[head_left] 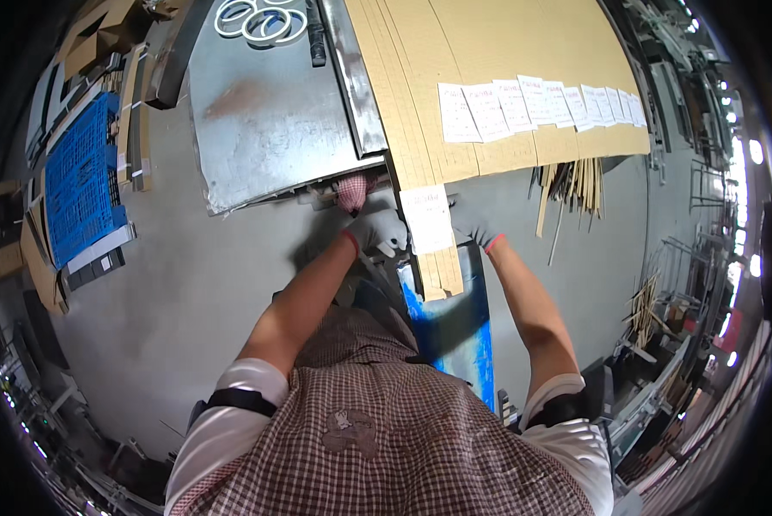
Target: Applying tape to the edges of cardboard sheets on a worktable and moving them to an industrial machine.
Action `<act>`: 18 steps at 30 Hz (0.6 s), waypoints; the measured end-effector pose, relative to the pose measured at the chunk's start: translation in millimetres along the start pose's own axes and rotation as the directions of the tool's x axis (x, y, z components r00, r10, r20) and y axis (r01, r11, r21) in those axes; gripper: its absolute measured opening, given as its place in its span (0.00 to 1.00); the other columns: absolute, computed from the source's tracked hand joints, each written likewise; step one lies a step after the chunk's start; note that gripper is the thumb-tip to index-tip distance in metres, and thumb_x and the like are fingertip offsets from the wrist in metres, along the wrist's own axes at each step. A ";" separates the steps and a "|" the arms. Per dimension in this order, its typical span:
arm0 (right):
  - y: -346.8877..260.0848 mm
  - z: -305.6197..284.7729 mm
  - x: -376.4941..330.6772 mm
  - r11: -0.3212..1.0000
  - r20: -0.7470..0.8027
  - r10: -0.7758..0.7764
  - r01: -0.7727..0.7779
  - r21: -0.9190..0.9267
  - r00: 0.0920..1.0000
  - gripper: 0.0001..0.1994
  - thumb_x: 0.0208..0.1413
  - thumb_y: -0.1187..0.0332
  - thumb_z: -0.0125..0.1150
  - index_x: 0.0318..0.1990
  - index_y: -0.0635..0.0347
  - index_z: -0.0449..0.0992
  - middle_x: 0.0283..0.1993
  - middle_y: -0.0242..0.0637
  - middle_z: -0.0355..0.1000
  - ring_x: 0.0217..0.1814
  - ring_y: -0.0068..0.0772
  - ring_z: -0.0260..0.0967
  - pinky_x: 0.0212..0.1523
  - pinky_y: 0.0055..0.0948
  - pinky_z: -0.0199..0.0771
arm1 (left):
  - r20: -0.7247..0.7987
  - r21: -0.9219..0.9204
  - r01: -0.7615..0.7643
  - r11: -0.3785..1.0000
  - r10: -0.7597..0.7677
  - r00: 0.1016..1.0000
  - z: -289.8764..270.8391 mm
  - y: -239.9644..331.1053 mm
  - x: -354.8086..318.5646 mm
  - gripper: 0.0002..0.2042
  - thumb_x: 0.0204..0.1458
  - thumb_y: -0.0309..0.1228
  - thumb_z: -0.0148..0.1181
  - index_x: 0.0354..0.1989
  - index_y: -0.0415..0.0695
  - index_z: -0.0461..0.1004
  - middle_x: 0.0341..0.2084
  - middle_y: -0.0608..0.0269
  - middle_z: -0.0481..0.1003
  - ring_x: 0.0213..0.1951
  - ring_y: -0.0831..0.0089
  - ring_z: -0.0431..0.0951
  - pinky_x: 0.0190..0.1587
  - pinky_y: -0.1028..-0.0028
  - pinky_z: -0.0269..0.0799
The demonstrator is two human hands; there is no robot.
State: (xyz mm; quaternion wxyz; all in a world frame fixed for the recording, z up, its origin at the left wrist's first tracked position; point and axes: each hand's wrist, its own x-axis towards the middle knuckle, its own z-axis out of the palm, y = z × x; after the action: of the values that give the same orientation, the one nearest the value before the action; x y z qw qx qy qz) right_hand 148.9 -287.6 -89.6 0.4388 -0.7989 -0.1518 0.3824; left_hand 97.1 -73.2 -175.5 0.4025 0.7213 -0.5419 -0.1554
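Head view: you look straight down past your checked apron (377, 430) at both gloved hands, which meet at the near end of a narrow bundle of cardboard strips (433, 262). A white paper label (426, 218) lies on top of that bundle. Your left hand (377, 230) sits on the bundle's left edge, its fingers (393, 245) curled in around the edge as far as the glove lets you see. Your right hand (474, 225) presses the right edge just beside the label; whether those fingers are closed or flat you cannot tell from here.

The bundle's long axis runs away from you, from your waist toward the big stack of cardboard strips (489, 77) on the table (265, 129), and it lies between your two hands, both about equally near. Its near end overhangs a blue surface (455, 331) in front of your body. More white labels (541, 107) sit in a row across the far stack. White rings (261, 21) rest at the far edge of the metal table, and a blue crate (80, 176) stands well apart on your left. Loose strips (575, 193) lean at the right.
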 end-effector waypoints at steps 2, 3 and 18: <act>-7.0 10.9 -1.3 0.988 -0.097 0.137 -0.129 0.084 0.986 0.11 0.48 0.69 0.59 0.38 0.66 0.78 0.30 0.36 0.77 0.31 0.21 0.71 0.32 0.27 0.71 | 0.007 -0.026 0.010 1.000 -0.010 1.000 4.7 -3.4 -8.3 0.06 0.40 0.34 0.61 0.19 0.47 0.76 0.17 0.61 0.74 0.21 0.61 0.72 0.27 0.68 0.66; -29.7 11.8 -7.0 0.963 -0.297 0.162 -0.085 0.256 0.941 0.11 0.49 0.71 0.58 0.38 0.67 0.77 0.29 0.36 0.76 0.30 0.21 0.71 0.31 0.26 0.71 | 0.003 -0.039 0.018 0.999 -0.018 1.000 -1.4 -5.9 -10.9 0.06 0.40 0.34 0.61 0.18 0.47 0.77 0.17 0.61 0.74 0.21 0.61 0.72 0.27 0.68 0.66; 1.5 -7.2 -38.6 0.917 0.004 0.140 -0.131 0.377 0.990 0.16 0.46 0.73 0.49 0.42 0.71 0.75 0.44 0.41 0.74 0.41 0.27 0.68 0.40 0.25 0.68 | 0.141 -0.004 0.195 0.981 -0.192 0.971 -19.8 32.0 6.8 0.04 0.33 0.28 0.64 0.20 0.44 0.78 0.21 0.58 0.75 0.26 0.61 0.75 0.34 0.67 0.69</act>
State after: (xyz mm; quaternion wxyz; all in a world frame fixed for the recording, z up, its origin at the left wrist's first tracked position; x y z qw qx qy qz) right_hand 128.6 -314.9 -70.0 0.5581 -0.7128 -0.0147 0.4246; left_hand 91.6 -74.0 -137.7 0.3528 0.7543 -0.4946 -0.2489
